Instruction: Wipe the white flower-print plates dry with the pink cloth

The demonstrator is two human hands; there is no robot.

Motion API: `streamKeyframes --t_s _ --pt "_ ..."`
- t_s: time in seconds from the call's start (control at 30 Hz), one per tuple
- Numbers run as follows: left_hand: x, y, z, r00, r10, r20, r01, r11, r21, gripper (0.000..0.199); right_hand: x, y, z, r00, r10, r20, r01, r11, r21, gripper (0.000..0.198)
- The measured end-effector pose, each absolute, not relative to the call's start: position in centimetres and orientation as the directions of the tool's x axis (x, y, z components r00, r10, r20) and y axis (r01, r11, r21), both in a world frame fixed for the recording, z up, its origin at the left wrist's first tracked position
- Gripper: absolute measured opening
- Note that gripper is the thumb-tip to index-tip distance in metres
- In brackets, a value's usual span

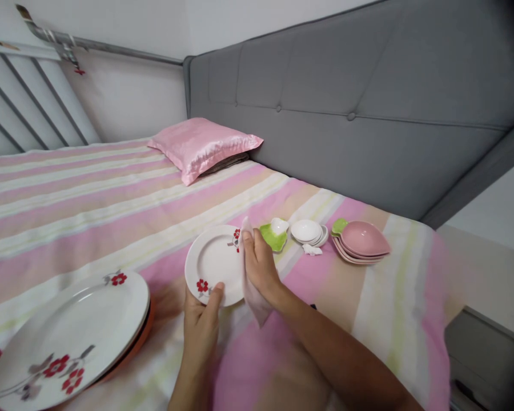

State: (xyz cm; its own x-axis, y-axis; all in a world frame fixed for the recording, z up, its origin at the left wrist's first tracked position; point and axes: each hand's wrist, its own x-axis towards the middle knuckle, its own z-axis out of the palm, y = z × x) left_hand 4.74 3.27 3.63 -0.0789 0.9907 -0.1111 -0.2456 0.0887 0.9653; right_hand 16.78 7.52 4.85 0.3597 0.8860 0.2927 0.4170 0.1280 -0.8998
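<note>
Here the left hand grips a small white plate with red flowers at its lower rim, the thumb lying on the front of the rim, and holds it tilted up above the striped bedsheet. The right hand is closed on a pale pink cloth and presses it against the right edge of this plate; the loose end of the cloth hangs down below the hand. At the lower left a large white plate with the same red flowers lies on top of an orange plate, both on the bed. Just behind the right hand stand a green leaf-shaped dish, a stack of small white dishes and, to the right of them, a stack of pink leaf-shaped dishes. A pink satin pillow lies further away, near the grey padded headboard.
</note>
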Motion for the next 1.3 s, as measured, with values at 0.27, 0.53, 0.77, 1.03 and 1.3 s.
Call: streamKeyframes --t_s 0.27,0.53,0.77,1.03,1.3 --pt "2.9 3.9 3.0 -0.066 0.986 -0.154 -0.254 0.132 0.958 0.047 17.4 7.4 5.2 0.190 0.901 0.391 0.584 0.216 -0.782 0.027" --pt "2.1 3.9 3.7 0.004 0.983 -0.183 -0.160 0.182 0.970 0.015 17.8 6.9 6.1 -0.132 0.925 0.357 0.787 0.316 -0.529 0.029" --pt "1.8 3.6 3.7 0.165 0.943 -0.289 -0.142 0.312 0.939 0.045 17.9 6.3 7.0 -0.335 0.898 0.284 0.806 0.430 -0.408 0.028" --pt "1.5 3.2 4.4 0.283 0.871 -0.402 -0.204 0.464 0.862 0.065 17.0 5.6 6.9 -0.488 0.852 0.187 0.766 0.521 -0.377 0.031" --pt "2.7 3.8 5.0 0.326 0.831 -0.451 -0.472 0.557 0.683 0.033 18.1 6.9 6.0 -0.387 0.912 0.137 0.705 0.388 -0.594 0.032"
